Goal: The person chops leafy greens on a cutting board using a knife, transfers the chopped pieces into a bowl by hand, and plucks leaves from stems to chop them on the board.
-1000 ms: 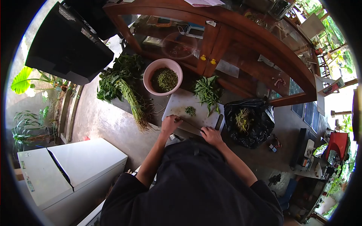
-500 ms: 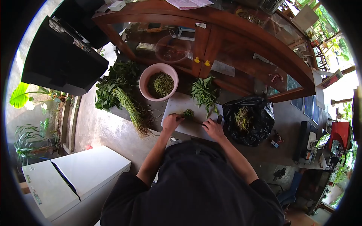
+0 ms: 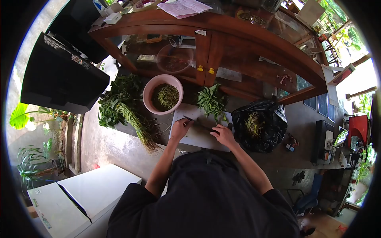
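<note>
Over the white cutting board (image 3: 189,139), my left hand (image 3: 181,128) is closed, its fingertips by a small dark sliver. What it pinches is too small to make out. My right hand (image 3: 224,135) is closed at the right side of the board, around what appears to be the handle of a knife (image 3: 205,126). Its thin dark blade points toward my left hand. Leafy green stems (image 3: 213,102) lie at the board's far edge. Behind my left hand, a pink bowl (image 3: 148,104) contains chopped greens (image 3: 167,97).
A large bunch of rooted greens (image 3: 129,113) lies at the left. To the right, a black plastic bag (image 3: 274,131) holds pale root trimmings (image 3: 253,123). A wooden glass-door cabinet (image 3: 206,59) stands behind. A white refrigerator (image 3: 99,184) is at lower left.
The small green pile between my hands no longer shows on the board. My hands have shifted slightly, and my left fingers are now beside a dark sliver. The whole view has tilted a little.
</note>
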The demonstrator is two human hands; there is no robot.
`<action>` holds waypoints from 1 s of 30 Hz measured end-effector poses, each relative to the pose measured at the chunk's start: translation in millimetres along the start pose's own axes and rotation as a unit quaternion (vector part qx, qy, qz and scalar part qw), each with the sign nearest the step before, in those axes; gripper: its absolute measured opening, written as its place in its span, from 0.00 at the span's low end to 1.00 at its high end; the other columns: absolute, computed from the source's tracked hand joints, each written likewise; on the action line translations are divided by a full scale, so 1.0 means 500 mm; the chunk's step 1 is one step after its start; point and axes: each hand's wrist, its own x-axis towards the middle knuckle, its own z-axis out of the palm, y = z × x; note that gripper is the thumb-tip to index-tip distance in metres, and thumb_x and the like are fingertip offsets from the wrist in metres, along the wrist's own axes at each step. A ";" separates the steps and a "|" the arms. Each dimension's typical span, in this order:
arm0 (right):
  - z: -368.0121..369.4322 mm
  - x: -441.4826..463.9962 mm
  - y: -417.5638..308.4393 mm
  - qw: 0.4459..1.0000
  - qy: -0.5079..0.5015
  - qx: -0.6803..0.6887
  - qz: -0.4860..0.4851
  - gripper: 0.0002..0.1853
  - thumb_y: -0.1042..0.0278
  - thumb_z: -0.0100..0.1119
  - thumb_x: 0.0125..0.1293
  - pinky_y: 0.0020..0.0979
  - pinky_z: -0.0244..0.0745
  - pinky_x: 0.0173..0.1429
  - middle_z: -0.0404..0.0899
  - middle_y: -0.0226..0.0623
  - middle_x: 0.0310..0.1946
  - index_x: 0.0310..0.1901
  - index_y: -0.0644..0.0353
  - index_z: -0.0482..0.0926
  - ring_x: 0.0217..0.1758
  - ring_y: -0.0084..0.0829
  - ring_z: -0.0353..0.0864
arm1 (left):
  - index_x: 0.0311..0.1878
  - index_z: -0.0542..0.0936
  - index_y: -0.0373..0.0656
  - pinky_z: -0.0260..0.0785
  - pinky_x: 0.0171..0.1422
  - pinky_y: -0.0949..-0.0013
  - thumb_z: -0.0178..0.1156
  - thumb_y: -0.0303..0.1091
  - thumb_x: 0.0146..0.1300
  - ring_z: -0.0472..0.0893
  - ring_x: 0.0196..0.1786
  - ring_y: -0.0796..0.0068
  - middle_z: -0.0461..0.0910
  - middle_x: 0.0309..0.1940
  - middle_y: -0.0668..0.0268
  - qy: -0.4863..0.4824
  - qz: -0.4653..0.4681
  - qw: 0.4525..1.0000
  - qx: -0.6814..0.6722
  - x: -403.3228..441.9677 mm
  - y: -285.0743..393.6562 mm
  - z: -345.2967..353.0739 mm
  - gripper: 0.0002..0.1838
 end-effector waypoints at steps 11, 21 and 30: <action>0.064 0.007 -0.052 0.970 -0.044 0.141 0.195 0.24 0.47 0.73 0.55 0.36 0.79 0.46 0.87 0.45 0.33 0.45 0.58 0.87 0.39 0.40 0.88 | 0.31 0.84 0.35 0.73 0.33 0.61 0.66 0.45 0.63 0.83 0.27 0.59 0.84 0.24 0.57 -0.024 -0.016 0.997 -0.070 0.018 0.044 0.046 0.19; 0.119 0.016 -0.006 0.983 0.037 0.077 0.162 0.24 0.52 0.75 0.53 0.41 0.78 0.53 0.85 0.48 0.43 0.46 0.61 0.85 0.48 0.48 0.84 | 0.36 0.86 0.38 0.78 0.46 0.60 0.65 0.42 0.61 0.87 0.38 0.57 0.87 0.33 0.57 -0.073 0.026 0.996 -0.054 0.005 0.009 0.093 0.14; 0.096 0.032 0.033 0.966 0.093 0.161 0.181 0.14 0.63 0.70 0.59 0.37 0.79 0.45 0.86 0.45 0.34 0.41 0.63 0.82 0.40 0.40 0.87 | 0.44 0.87 0.40 0.77 0.45 0.58 0.66 0.43 0.61 0.87 0.37 0.56 0.86 0.34 0.50 -0.105 0.019 0.993 -0.058 0.015 0.038 0.095 0.16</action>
